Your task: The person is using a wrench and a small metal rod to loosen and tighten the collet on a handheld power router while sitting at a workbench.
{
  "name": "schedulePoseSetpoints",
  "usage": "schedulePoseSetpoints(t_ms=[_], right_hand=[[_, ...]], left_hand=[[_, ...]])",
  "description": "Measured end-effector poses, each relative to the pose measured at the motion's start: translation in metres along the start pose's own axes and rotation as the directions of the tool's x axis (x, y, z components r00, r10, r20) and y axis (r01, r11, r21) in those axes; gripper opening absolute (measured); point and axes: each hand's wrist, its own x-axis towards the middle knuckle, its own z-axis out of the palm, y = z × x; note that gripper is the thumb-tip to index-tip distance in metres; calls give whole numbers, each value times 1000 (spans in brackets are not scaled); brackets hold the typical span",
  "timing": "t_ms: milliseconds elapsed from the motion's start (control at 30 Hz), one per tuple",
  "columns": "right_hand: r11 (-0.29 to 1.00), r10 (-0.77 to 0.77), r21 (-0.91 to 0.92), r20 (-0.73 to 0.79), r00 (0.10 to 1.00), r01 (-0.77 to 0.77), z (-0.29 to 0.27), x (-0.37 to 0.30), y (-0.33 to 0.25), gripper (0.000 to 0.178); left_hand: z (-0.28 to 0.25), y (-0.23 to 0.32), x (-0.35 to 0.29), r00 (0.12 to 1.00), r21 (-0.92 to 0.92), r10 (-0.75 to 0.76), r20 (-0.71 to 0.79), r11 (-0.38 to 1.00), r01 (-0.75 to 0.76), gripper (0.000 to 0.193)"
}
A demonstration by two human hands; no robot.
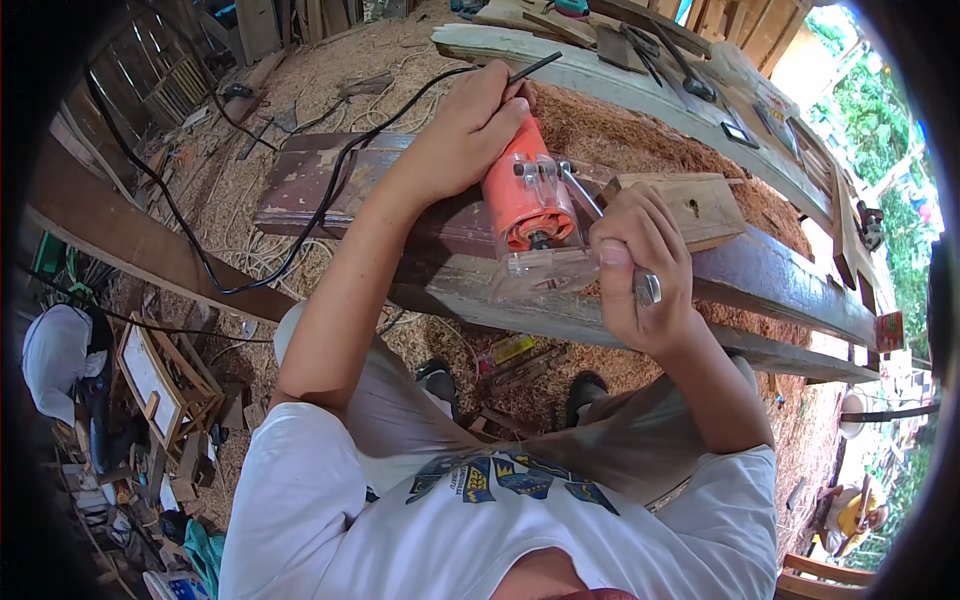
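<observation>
An orange hand router [522, 196] with a clear plastic base [540, 268] rests on a long dark wooden beam [770, 280]. My left hand [476, 124] is wrapped around the top of the router's body, where its black power cord [300, 235] comes out. My right hand [640, 270] grips a metal wrench [605, 225] whose far end reaches the router near its collar. A small wooden block [700, 205] lies on the beam just right of the tool.
Sawdust and shavings [640, 130] cover the bench and the floor. A pale plank [620, 85] with tools lies behind. Timber frames [160, 385] stand at the lower left. Another person [850, 515] sits at the lower right. My feet [440, 385] show below the beam.
</observation>
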Motion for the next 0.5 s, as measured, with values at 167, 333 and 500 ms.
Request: schedulePoseSetpoints(t_ms=[167, 333, 500], right_hand=[[1000, 3, 14, -2, 1000, -3, 0, -3, 3, 12], [1000, -12, 11, -1, 1000, 12, 1, -1, 5, 11], [998, 57, -3, 10, 998, -57, 2, 7, -2, 8]], left_hand=[[0, -2, 1, 1000, -31, 20, 7, 999, -20, 26], [-1, -3, 1, 1000, -15, 5, 24, 1000, -5, 26], [-2, -3, 0, 1000, -9, 10, 25, 1000, -10, 26]])
